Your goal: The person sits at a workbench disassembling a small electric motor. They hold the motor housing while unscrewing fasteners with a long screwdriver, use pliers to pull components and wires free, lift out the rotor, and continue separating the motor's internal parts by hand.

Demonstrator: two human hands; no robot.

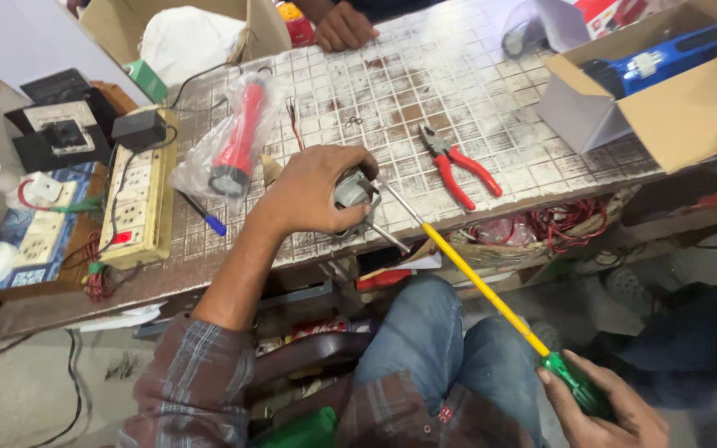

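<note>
Left hand point(313, 192) on the near edge of the worn tiled workbench point(425, 75), fingers curled closed around a small grey metal part point(353, 191), part pressed against the bench top close to the edge. Right hand point(603, 411) low at the bottom right, above the knee in blue jeans, fingers wrapped tight around the green handle of a long screwdriver point(479, 282) with yellow shaft. Metal tip of the screwdriver touching the grey part, shaft slanted down toward the right hand. Red-handled pliers point(458, 166) lying on the bench just right of the part, apart from both hands. Red torch in a clear plastic bag point(238, 137) to the left, beside a yellowed power strip point(136, 199). Open cardboard box point(674, 91) with a blue object at far right. Hand of another person point(343, 29) resting on the far edge.
</note>
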